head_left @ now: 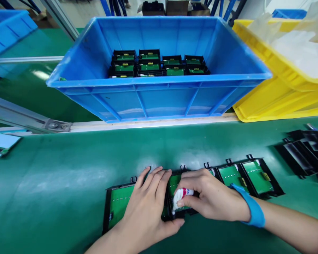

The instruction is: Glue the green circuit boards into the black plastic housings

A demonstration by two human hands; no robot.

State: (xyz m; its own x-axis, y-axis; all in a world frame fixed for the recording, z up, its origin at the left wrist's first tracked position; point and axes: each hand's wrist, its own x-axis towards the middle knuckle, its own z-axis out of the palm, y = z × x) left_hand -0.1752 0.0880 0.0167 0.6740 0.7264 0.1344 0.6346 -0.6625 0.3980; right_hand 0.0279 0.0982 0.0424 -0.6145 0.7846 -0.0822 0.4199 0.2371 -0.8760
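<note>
**A:** What are the hands doing?

**B:** The left hand [148, 204] lies flat, fingers spread and extended, pressing on a row of green circuit boards in black plastic frames [235, 176] on the green bench [55, 190]. It grips nothing, only holds the row down. The right hand [209, 199] is curled closed around a small white tube with a red band [181, 197], its nozzle end pointing toward the left hand and touching the board between the two hands.

**A:** Any writing on the tube?

**B:** There are a few dark letters on the red band, too small and blurred to read. No brand can be made out.

**A:** What else is on the right arm?

**B:** A blue wrist strap [251, 208] just behind the right hand.

**A:** And around them?

**B:** The row of boards runs from under the left hand out past the right wrist. Farther right of the right hand lies a pile of empty black plastic frames [304, 151]. Beyond both hands sits a large blue plastic crate [159, 95] holding more framed boards stacked in rows [159, 63]. Next to it, beyond the right hand, stands a yellow plastic bin [278, 95] with clear plastic bags [299, 49] inside. Far left of the left hand, a pale card [1, 144] lies on the bench.
</note>
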